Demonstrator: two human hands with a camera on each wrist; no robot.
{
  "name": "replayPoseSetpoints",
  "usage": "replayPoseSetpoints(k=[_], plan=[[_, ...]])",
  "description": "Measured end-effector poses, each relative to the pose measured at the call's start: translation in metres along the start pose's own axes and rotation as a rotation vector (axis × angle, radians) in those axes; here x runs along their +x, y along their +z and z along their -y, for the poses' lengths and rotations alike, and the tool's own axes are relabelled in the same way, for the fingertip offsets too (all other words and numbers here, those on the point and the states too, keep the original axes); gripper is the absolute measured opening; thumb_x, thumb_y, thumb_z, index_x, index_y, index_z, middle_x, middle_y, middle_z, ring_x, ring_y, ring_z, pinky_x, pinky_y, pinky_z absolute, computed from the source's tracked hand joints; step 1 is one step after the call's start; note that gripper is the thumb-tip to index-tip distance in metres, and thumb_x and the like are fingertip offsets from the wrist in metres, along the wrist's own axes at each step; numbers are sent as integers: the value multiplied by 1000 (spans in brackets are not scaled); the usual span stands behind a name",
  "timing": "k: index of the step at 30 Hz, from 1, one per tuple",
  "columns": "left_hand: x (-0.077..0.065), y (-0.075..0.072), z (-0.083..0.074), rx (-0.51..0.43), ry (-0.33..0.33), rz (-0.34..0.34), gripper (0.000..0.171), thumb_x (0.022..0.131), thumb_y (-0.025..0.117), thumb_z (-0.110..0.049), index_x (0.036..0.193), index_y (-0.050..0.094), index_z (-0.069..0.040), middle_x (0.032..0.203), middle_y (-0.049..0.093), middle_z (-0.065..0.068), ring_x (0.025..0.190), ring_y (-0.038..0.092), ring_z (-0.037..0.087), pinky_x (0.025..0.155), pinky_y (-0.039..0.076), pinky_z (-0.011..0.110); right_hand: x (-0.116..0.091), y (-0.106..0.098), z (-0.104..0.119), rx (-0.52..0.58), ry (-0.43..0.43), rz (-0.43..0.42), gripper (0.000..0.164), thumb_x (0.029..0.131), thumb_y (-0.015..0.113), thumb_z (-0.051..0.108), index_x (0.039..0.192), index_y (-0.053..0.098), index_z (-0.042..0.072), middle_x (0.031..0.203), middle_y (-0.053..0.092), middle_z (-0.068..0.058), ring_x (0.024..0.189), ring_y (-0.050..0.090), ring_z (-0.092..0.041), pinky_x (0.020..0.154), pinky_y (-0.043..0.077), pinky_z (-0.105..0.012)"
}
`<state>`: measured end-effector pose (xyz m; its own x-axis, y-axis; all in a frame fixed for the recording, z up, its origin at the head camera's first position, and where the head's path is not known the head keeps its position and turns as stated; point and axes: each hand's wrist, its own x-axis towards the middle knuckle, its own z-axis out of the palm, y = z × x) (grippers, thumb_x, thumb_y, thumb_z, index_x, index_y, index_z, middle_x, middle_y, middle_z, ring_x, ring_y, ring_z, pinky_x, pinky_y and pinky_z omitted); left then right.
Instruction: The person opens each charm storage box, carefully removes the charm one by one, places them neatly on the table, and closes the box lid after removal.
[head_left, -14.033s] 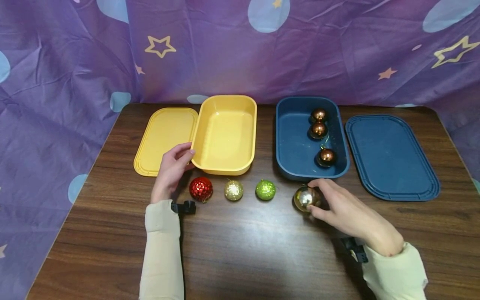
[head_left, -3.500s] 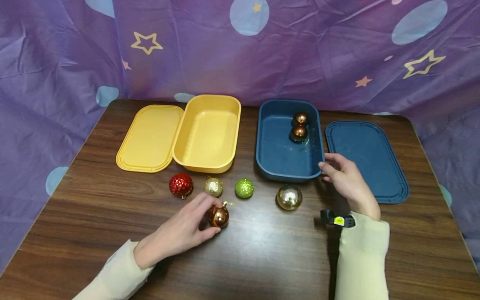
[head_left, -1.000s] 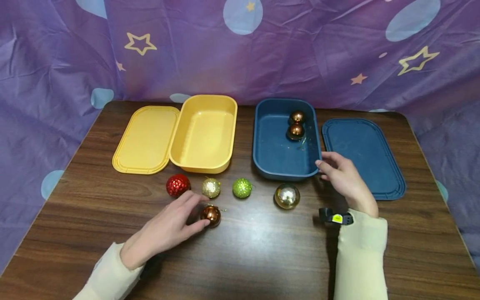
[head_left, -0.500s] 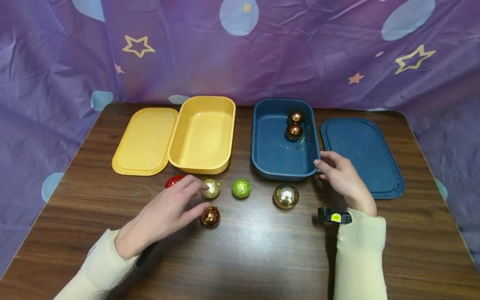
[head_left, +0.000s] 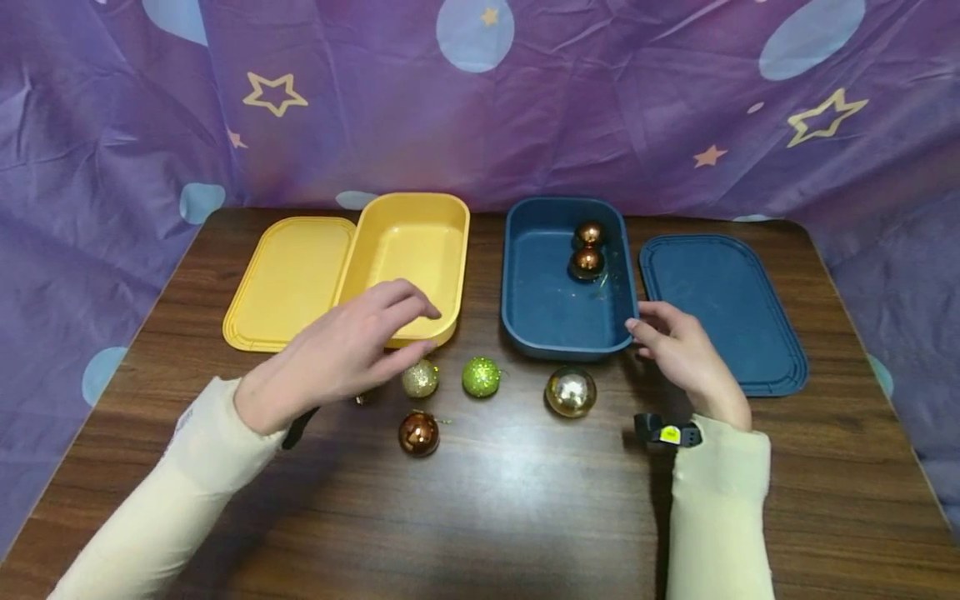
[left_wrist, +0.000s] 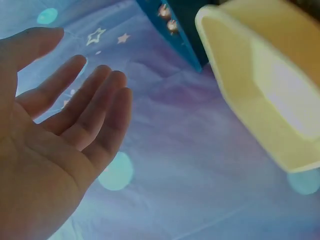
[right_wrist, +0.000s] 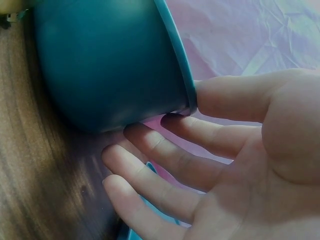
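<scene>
My left hand (head_left: 348,342) hovers over the near left part of the yellow box (head_left: 462,250), fingers loosely bent and nothing in them; its bare palm shows in the left wrist view. Below it a shiny brown Christmas ball (head_left: 418,434) lies on the table. Close by are a gold glitter ball (head_left: 421,379) and a green glitter ball (head_left: 481,377). The red ball is almost wholly hidden behind my left hand. My right hand (head_left: 686,354) pinches the near right rim of the blue box (right_wrist: 115,65), thumb on the rim and fingers along the outer wall. Inside that box sit two brown balls (head_left: 587,262).
A larger shiny gold ball (head_left: 571,392) lies in front of the blue box. The yellow lid (head_left: 281,287) lies flat to the left of the yellow box, the blue lid (head_left: 727,317) to the right of the blue one. A purple curtain (head_left: 360,100) hangs behind the table.
Earlier a third brown ball left the blue box and was set on the table. My left hand has since let go of it and risen toward the yellow box. My right hand keeps its place.
</scene>
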<state>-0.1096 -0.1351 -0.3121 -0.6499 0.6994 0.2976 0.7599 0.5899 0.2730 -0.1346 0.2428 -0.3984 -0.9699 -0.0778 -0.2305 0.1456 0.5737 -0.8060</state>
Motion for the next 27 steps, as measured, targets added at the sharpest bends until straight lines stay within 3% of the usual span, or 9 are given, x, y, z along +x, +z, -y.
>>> replayPoseSetpoints(k=[4, 10, 18, 27], plan=[[20, -9, 0, 11, 45, -3, 26, 92, 64, -23, 110, 63, -4, 104, 61, 8, 96, 58, 21, 88, 50, 36, 0, 0, 0, -3, 9, 3, 54, 103, 43, 27, 143, 35, -7, 128, 53, -27, 96, 53, -8, 75, 51, -16], [49, -9, 0, 25, 95, -9, 25, 93, 63, -23, 110, 64, -4, 105, 61, 9, 96, 57, 22, 88, 49, 37, 0, -1, 1, -16, 18, 2, 52, 103, 42, 27, 143, 36, -5, 129, 54, -26, 103, 53, -18, 77, 52, -18], [89, -2, 2, -4, 120, -24, 23, 94, 60, -21, 111, 65, -5, 107, 61, 8, 92, 56, 20, 83, 49, 31, 0, -1, 0, -10, -1, -8, 52, 102, 44, 28, 142, 38, -5, 129, 54, -25, 93, 52, -6, 75, 52, -17], [132, 12, 8, -48, 29, -41, 26, 96, 56, -22, 116, 64, -6, 114, 59, 8, 94, 52, 18, 83, 47, 29, -1, -2, -1, -17, -8, -9, 51, 102, 45, 26, 142, 38, -6, 131, 54, -26, 100, 54, -16, 75, 51, -17]])
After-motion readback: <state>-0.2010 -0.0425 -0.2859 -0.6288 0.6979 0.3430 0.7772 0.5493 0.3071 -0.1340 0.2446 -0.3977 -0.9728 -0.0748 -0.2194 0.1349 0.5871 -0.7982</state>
